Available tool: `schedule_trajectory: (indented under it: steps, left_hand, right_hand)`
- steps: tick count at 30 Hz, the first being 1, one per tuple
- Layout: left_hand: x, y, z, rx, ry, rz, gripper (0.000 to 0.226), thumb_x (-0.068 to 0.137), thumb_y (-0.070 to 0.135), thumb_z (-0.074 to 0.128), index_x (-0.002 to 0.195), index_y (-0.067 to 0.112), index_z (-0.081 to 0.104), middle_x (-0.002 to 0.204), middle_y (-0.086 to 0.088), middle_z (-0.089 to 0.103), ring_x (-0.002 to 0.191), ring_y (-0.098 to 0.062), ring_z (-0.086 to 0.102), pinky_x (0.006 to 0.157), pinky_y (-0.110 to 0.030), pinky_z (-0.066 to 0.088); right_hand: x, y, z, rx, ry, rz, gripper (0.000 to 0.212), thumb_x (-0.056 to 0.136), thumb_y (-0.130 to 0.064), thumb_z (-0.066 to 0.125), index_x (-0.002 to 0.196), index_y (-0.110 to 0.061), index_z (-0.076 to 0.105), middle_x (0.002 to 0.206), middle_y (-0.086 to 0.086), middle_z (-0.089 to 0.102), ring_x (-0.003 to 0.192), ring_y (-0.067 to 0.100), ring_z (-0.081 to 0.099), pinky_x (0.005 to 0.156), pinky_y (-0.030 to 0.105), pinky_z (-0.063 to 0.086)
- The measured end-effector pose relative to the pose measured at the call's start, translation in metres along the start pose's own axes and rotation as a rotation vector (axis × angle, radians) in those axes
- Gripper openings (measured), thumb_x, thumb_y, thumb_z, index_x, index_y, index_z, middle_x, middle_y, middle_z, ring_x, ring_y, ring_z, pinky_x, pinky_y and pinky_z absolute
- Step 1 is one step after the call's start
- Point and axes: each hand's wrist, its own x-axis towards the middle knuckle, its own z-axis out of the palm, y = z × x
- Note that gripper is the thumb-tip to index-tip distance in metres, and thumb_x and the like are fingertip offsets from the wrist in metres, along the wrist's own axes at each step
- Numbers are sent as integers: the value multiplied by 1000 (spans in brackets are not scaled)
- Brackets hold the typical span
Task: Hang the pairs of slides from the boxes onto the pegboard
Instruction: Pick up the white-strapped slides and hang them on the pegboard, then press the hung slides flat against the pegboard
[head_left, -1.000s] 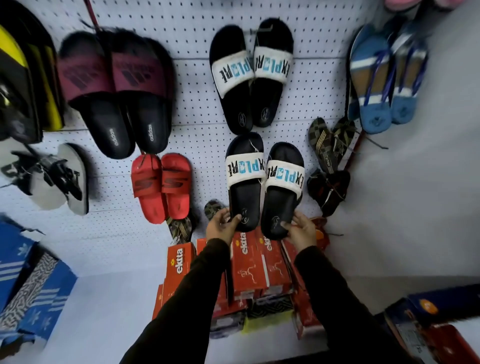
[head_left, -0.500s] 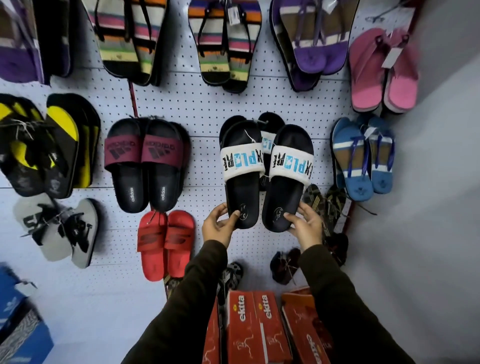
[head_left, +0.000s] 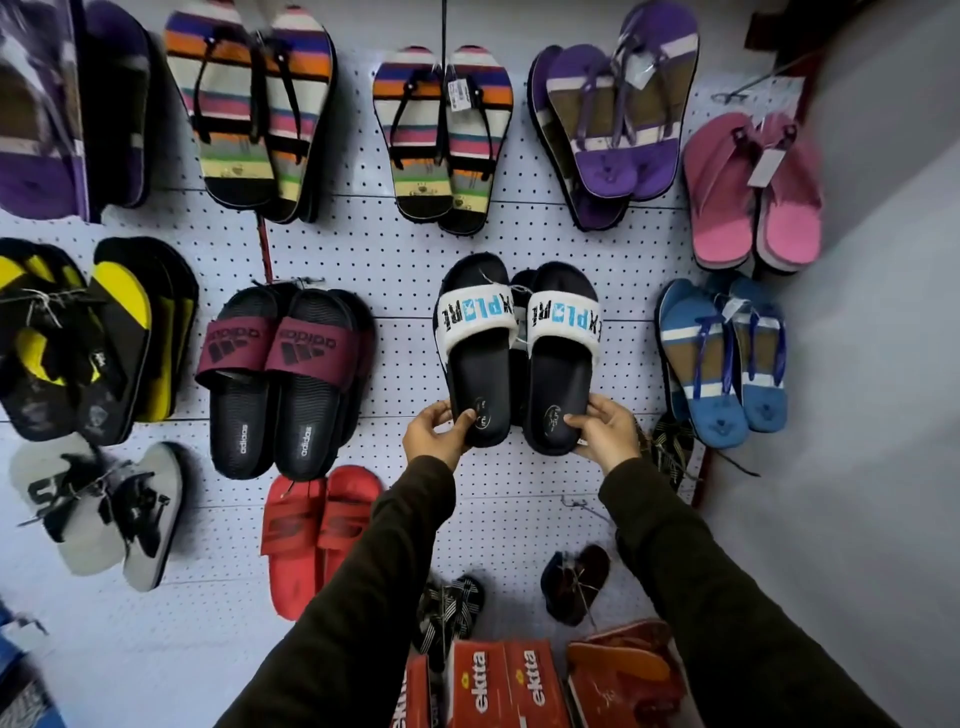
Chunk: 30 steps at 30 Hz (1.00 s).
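Observation:
I hold a pair of black slides with white "EXPLORE" straps up against the white pegboard (head_left: 395, 249). My left hand (head_left: 434, 434) grips the heel of the left slide (head_left: 475, 364). My right hand (head_left: 605, 428) grips the heel of the right slide (head_left: 561, 364). Both slides are upright, toes up, side by side. Behind them, in the gap between the two, shows part of another black slide (head_left: 519, 291) that hangs on the board. Orange "ekta" boxes (head_left: 498, 686) stand below, at the bottom edge.
The board is crowded: maroon-strapped Adidas slides (head_left: 283, 379) to the left, red slides (head_left: 317, 535) below them, blue flip-flops (head_left: 722, 358) to the right, striped (head_left: 441, 135), purple (head_left: 613, 119) and pink (head_left: 753, 192) pairs above. A grey wall (head_left: 872, 364) closes the right side.
I have lifted the pair from low on the board, just above the boxes, up to the row of the Adidas slides. It now covers the matching pair that hangs there.

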Motion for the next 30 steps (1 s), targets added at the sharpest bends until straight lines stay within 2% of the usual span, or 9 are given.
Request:
schedule_trajectory:
  steps: [5,7,9,12,14,17,19,22,30]
  left_hand:
    - [3,-23,-3,23,12,-57,42,81,5,71,121,-4,58,124,-24,63,90,-28,63,52,-18,57]
    - [5,-27,-4,14,32,-76,40,81,5,71,119,0,59,125,-22,64,90,-27,63,59,-25,59]
    - [6,-27,-4,98,70,-18,42,83,7,69,123,6,58,129,-15,63,91,-24,63,76,-31,57]
    - [5,-21,-1,355,103,319,52,91,18,58,140,16,43,144,-6,48,122,-21,52,106,-33,42]
    - [6,-10,4,525,81,594,52,96,26,48,146,19,35,152,-4,36,141,-17,34,118,-32,27]
    - [14,5,17,825,-62,799,56,98,39,37,151,26,27,162,1,19,150,-19,14,123,-32,15]
    - [24,6,23,1052,-152,793,63,95,50,31,153,29,17,165,2,6,153,-23,1,124,-38,7]
    - [40,5,24,1217,-203,708,72,92,59,27,155,29,6,165,3,-6,153,-25,-7,124,-43,5]
    - [44,14,19,1250,-249,676,71,93,58,28,154,30,5,165,4,-6,153,-22,-5,125,-43,4]
  right_hand:
    - [12,33,4,-22,-16,36,51,87,11,59,135,-3,54,136,19,61,124,39,60,95,52,54]
    - [16,39,8,-79,-26,7,50,87,7,61,135,-5,55,138,19,60,127,38,58,101,53,51]
    - [15,37,12,-226,-12,-75,56,90,-3,62,143,-9,46,148,14,51,136,34,50,111,46,44]
    - [11,24,13,-475,22,-351,74,96,-13,54,158,-21,15,166,1,16,151,21,24,115,28,30]
    - [18,17,15,-650,-41,-581,76,97,-15,50,158,-29,7,167,-7,1,154,16,14,116,30,29]
    - [31,14,18,-930,-149,-689,75,98,-21,47,158,-33,5,168,-10,-9,156,18,9,123,41,24]
    - [36,14,21,-1029,-152,-692,77,97,-22,48,159,-30,4,168,-8,-12,157,21,8,124,45,24]
    - [41,14,24,-1090,-153,-674,81,95,-21,51,159,-23,1,168,-2,-11,157,24,6,125,47,23]
    - [38,10,31,-1087,-133,-642,77,96,-23,49,159,-20,6,169,-2,-4,156,27,12,123,52,22]
